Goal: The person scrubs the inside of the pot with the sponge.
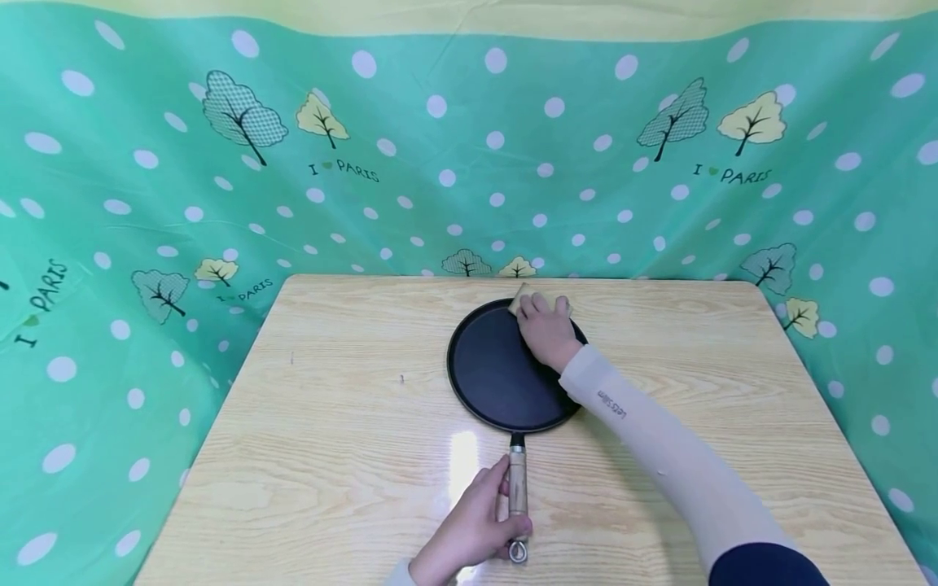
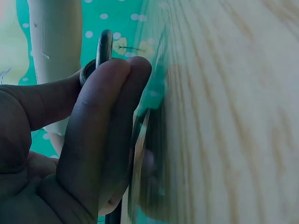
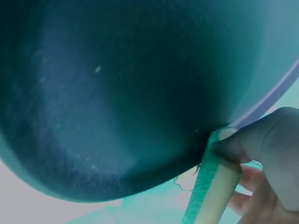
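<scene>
A round black flat pan (image 1: 506, 374) lies on the table, its wooden handle (image 1: 517, 480) pointing toward me. My left hand (image 1: 479, 521) grips that handle near its end, where a metal ring (image 1: 518, 552) shows. In the left wrist view the fingers (image 2: 93, 126) of this hand wrap the handle and hide most of it. At the pan's far right rim my right hand (image 1: 548, 330) pinches a sponge (image 1: 522, 299). The right wrist view shows the sponge (image 3: 210, 182) with a green scouring side and a yellowish side, its green face against the rim. Small light specks dot the pan's surface (image 3: 98, 116).
The light wood table (image 1: 330, 407) has a glossy top with a bright reflection left of the handle. A green polka-dot curtain (image 1: 410, 163) hangs behind it and along both sides. My right forearm in a white sleeve (image 1: 659, 456) crosses the table's right part.
</scene>
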The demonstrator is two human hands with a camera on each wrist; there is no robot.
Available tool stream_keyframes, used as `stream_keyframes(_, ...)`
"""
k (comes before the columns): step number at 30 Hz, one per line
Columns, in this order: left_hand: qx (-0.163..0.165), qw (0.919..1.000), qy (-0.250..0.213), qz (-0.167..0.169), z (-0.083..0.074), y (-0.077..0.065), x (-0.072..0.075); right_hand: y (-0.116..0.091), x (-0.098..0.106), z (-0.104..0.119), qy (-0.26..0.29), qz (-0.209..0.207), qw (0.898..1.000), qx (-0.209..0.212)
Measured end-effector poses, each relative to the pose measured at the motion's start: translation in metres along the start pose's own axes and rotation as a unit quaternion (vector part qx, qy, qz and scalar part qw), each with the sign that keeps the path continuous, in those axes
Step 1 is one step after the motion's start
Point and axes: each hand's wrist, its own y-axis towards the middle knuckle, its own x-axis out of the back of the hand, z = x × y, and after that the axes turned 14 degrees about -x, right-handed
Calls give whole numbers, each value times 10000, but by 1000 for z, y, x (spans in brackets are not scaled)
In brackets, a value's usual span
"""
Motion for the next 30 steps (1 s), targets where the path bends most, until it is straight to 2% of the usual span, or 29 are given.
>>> stream_keyframes(6,15,10000,-40,-63,-1,0,-1,-7,-2,-10,-81,-125,9998,-104)
stream_keyframes(16,-15,10000,40,-65,4,3,1,-28,-10,-40,456,61,9989,-52)
stream_keyframes(25,-3,9988,-454,-176,5,2,-2,-46,-11,-54,547,142,9984,-21)
stream_keyframes(30,127,9972,-702,-205,6,3,-2,-56,-7,-58,466,209,9987,-1)
